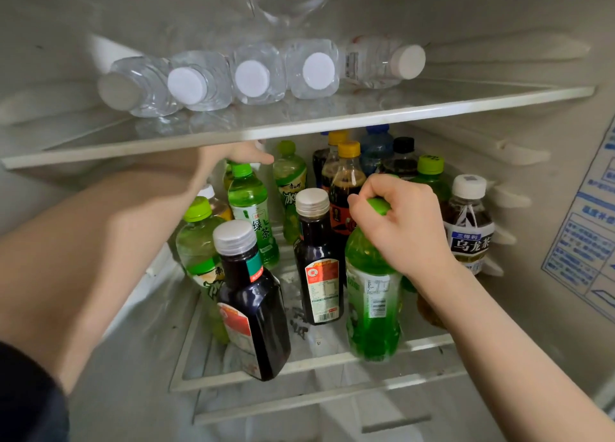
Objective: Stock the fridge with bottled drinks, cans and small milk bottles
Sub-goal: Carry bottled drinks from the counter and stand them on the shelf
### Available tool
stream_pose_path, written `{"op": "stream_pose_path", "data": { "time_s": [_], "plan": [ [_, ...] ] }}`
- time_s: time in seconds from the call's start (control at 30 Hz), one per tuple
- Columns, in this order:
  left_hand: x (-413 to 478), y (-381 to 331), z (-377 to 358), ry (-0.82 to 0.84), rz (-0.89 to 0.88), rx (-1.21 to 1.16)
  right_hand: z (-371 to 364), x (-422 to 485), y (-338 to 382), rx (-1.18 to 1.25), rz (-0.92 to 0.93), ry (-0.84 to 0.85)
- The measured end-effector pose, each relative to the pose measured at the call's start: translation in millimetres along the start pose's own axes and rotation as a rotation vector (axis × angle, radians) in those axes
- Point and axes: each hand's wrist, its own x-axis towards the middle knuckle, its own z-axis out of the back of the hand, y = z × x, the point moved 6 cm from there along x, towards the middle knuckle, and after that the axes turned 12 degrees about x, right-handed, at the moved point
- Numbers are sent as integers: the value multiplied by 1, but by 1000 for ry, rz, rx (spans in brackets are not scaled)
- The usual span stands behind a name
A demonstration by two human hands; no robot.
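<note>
Green bottle (pixel 372 295) gripped at cap, right hand (pixel 402 222).

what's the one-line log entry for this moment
right hand: grips green soda bottle by cap, lower shelf front | left hand: over green tea bottle, grip unclear

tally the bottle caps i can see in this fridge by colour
white caps: 7
green caps: 5, one on the green bottle in the right hand
yellow caps: 2
silver caps: 2
blue caps: 1, maybe another half hidden
black caps: 1
total: 18 clearly seen
</note>
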Motion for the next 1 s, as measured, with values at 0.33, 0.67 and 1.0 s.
{"op": "stream_pose_path", "data": {
  "time_s": [0.33,0.67,1.0],
  "plan": [
    [-52,16,0,16,116,-71,0,-3,-5,79,-32,-10],
    [-153,30,0,33,188,-252,0,-4,-4,48,-10,-19],
    [-151,21,-9,-23,110,-248,4,-7,-3,72,8,-15]
  ]
}}
